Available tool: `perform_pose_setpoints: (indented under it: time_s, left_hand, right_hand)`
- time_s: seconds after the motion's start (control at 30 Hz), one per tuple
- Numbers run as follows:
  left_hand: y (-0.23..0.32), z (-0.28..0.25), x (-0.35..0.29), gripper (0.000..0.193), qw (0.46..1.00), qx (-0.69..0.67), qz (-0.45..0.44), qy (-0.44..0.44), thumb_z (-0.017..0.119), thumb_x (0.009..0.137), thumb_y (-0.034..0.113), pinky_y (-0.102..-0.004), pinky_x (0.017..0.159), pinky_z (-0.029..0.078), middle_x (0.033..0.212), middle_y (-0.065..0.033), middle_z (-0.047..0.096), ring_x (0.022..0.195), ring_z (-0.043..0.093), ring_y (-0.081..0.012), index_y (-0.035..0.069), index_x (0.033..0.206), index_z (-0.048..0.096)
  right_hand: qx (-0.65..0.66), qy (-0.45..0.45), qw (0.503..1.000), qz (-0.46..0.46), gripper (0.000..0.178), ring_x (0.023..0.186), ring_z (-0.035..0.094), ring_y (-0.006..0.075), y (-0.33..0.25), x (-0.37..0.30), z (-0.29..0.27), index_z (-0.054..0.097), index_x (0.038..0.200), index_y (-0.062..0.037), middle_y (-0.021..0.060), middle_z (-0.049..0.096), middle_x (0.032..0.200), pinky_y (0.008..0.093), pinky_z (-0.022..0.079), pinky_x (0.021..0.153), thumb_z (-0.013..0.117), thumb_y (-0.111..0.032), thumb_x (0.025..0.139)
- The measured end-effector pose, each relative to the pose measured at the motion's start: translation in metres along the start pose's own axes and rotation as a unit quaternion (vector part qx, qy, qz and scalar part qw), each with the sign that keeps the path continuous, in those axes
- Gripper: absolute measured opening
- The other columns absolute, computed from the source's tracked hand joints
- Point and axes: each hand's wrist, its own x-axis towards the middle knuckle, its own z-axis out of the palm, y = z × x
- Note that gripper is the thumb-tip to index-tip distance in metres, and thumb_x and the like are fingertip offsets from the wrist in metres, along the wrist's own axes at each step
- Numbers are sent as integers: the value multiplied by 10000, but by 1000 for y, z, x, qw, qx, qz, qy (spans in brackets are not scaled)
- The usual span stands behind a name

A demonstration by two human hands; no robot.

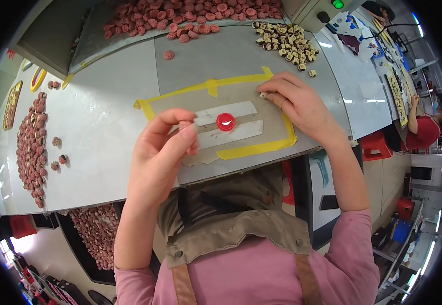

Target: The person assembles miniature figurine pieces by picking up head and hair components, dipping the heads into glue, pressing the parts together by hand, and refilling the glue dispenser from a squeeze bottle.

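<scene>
My left hand (155, 157) is closed in a pinch on a pink ridged cup-shaped piece (185, 123), left of the taped area. Between the thumb and fingers of my right hand (305, 107) is a small cream-and-dark piece (263, 95), partly hidden by the fingertips. A round red button-like disc (225, 122) with a pale mark lies between the hands, amid two whitish strips (231, 135). Yellow tape (254, 148) frames this patch of the grey table. One loose pink cup (168, 55) sits farther back.
Pink cups (190, 12) are heaped at the back; cream-and-dark pieces (284, 43) are piled back right. More pink pieces (32, 147) form a long pile at left. Below the table edge is a black tray (71, 244) of pink pieces. A person in red (429, 119) works far right.
</scene>
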Motion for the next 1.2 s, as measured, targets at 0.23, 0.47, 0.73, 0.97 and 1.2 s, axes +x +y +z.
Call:
perform_pose_setpoints:
  time_s: [0.23, 0.47, 0.73, 0.97, 1.2]
  left_hand:
    - [-13, -2, 3, 350, 989, -136, -39, -37, 524, 985, 168, -224, 825, 481, 1157, -85, 594, 905, 585, -89, 5, 1295, 510]
    - [-15, -2, 1, 370, 989, -142, -16, -25, 510, 990, 162, -226, 855, 476, 1155, -58, 577, 920, 575, -78, 12, 1327, 486]
    - [-19, -1, -2, 340, 991, -125, 21, -36, 531, 977, 131, -239, 880, 457, 1142, -34, 571, 955, 565, -79, 20, 1297, 504]
    - [-23, 4, -4, 321, 998, -36, 42, 0, 554, 975, 168, -257, 874, 464, 1148, -58, 594, 993, 581, -115, 5, 1250, 520]
    - [-23, 10, -3, 314, 999, -5, 34, -11, 553, 978, 189, -253, 871, 463, 1131, -60, 616, 1009, 583, -115, -1, 1228, 533]
  right_hand:
    - [-52, -6, 999, 12, 128, 838, 585, 262, -11, 5, 5, 593, 999, -7, 109, 564, 961, 327, 482, 734, 598, -73, 889]
    - [39, -16, 999, -15, 164, 786, 576, 269, -58, 9, 28, 572, 978, -20, 111, 549, 919, 334, 476, 700, 644, -110, 862]
    - [-27, 11, 997, -70, 162, 778, 569, 285, -60, 13, 47, 577, 917, -45, 92, 548, 836, 377, 468, 675, 683, -100, 808]
    - [-4, 11, 999, -50, 136, 771, 571, 247, -57, 9, 48, 583, 924, -37, 95, 553, 847, 347, 468, 672, 669, -85, 830]
    - [440, 73, 889, 105, 160, 935, 570, 87, -72, -4, 52, 527, 1076, -23, 40, 613, 1030, 260, 469, 778, 588, -90, 944]
